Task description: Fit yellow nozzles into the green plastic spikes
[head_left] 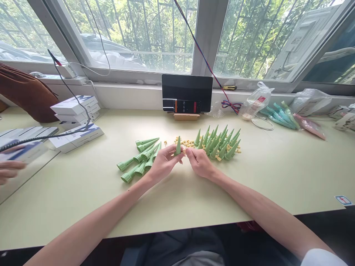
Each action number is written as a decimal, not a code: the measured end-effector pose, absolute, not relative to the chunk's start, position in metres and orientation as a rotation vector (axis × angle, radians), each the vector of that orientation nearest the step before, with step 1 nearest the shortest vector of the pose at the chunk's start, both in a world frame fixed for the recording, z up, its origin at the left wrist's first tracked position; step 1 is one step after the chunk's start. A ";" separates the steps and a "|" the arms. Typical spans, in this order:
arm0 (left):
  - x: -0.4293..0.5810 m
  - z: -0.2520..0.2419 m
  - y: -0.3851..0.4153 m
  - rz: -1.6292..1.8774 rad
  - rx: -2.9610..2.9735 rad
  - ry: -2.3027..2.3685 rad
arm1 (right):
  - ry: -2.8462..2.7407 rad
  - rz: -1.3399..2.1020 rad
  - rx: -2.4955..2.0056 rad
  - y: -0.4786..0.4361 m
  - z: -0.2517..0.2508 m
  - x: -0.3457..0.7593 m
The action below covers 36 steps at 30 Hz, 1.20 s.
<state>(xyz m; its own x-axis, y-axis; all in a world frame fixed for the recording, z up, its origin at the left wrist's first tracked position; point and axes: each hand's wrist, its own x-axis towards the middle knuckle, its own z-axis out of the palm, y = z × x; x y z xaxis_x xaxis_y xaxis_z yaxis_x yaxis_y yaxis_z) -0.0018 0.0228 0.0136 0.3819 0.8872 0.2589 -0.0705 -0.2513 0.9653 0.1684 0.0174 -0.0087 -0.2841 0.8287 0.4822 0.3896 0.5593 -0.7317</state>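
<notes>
My left hand (163, 162) is closed round the base of a green plastic cone (178, 146), held tip up. My right hand (200, 162) sits just to its right, fingers pinched at the cone's base on a small yellow piece I can barely make out. Left of my hands, several green cones with tube ends (140, 157) lie flat on the pale table (249, 184). Behind my right hand, several green cones (217, 142) stand upright among small yellow parts (188, 142).
A dark tablet (187, 92) with a phone (187, 106) leans against the window sill. White boxes (74, 122) and a black cable (69, 92) lie at the left, where another person's hand (9, 170) shows. Plastic bags (280, 111) sit at the back right.
</notes>
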 end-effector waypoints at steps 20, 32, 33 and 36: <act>-0.002 0.010 0.023 1.133 1.623 0.751 | -1.813 0.756 -1.001 0.016 -0.005 0.166; -0.003 0.008 0.024 1.159 1.695 0.758 | -1.792 0.799 -0.991 0.017 -0.007 0.167; -0.003 0.008 0.024 1.156 1.697 0.764 | -1.792 0.793 -0.994 0.017 -0.007 0.166; -0.003 0.006 0.024 1.130 1.686 0.783 | -1.784 0.758 -1.007 0.017 -0.007 0.166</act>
